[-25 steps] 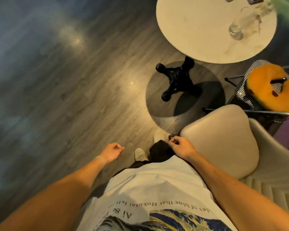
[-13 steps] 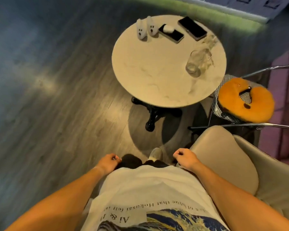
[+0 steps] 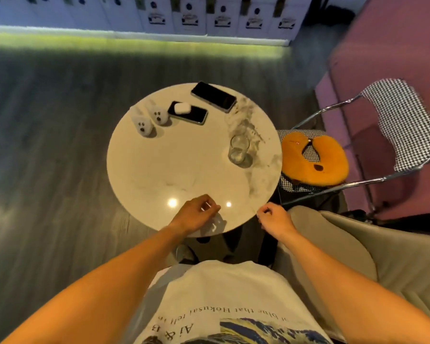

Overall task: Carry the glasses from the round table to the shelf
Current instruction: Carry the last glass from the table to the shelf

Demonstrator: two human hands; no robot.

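A person stands at a round table [image 3: 159,170], both hands empty. The left hand [image 3: 195,214] hovers over the table's 6 o'clock edge, fingers loosely curled; the right hand [image 3: 273,219] hangs just off the rim at 5 o'clock, fingers also curled. A clear glass [image 3: 238,148] stands upright at 3 o'clock, well apart from both. Two phones [image 3: 212,96] lie near 12 o'clock.

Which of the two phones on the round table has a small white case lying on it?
The nearer phone, beside the two white plush toys.
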